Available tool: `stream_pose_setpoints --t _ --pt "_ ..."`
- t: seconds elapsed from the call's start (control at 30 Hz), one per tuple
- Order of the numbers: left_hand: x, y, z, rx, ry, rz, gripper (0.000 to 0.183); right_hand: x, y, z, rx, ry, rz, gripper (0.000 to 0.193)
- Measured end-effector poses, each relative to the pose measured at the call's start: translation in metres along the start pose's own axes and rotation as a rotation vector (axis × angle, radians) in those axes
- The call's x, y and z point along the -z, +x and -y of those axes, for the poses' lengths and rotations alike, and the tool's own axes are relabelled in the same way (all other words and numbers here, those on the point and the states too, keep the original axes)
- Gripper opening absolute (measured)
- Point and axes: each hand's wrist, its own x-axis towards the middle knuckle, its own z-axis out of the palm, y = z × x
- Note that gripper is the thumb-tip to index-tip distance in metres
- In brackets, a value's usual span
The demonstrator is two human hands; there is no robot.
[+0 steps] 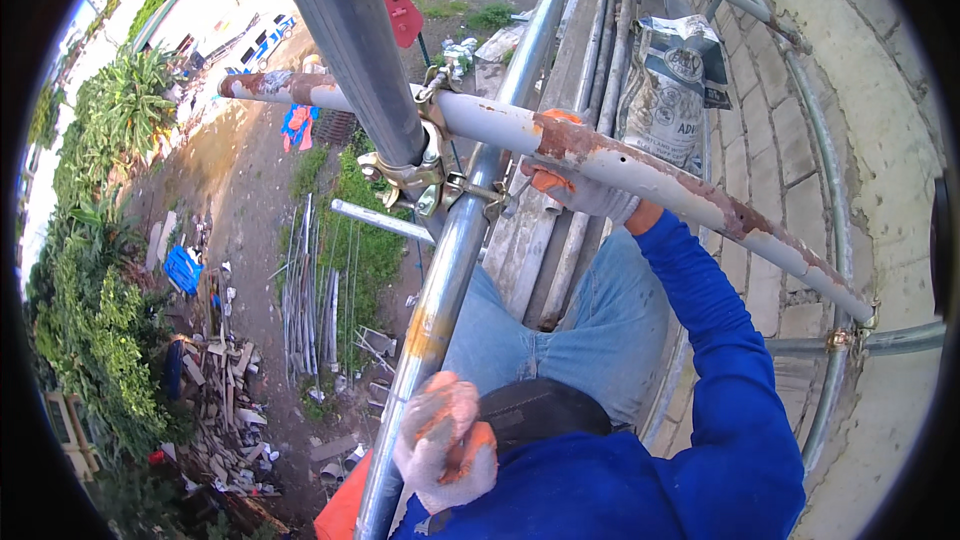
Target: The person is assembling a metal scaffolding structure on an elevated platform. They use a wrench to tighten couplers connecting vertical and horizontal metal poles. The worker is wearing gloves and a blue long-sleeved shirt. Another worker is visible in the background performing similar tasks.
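My right hand (597, 197), in a white and orange glove, reaches to the rust-patched scaffold pipe (640, 164). Orange glove fabric shows on both sides of this pipe, so the fingers appear wrapped round it. Left of that hand, metal clamps (425, 165) join a thick grey pole (350, 40) and the shiny long pipe (440, 305). My left hand (447, 445), gloved alike, is curled closed beside the lower part of the shiny pipe. Whatever may lie within its fingers is hidden.
Planks (525, 255) and loose pipes run below my legs, with a printed sack (668, 90) farther along. A block wall (780, 180) stands at right. A red pulley block (402, 10) hangs ahead. Far below at left lie stacked pipes (312, 290) and debris (230, 410).
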Motion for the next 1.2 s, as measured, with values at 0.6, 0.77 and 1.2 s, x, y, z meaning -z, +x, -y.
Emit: stream_pose_setpoints --t 0.6,0.77,1.2 --pt "0.013 0.059 -0.022 0.423 1.025 0.613 0.079 -0.004 0.034 -0.055 0.061 -0.221 0.031 0.052" --pt "0.003 0.061 -0.020 0.411 1.097 0.650 0.083 -0.045 0.008 -0.088 -0.154 0.182 0.330 0.032" --pt "0.026 0.077 -0.002 0.502 0.741 0.758 0.089 -0.092 -0.053 0.178 -0.797 2.656 0.037 0.055"
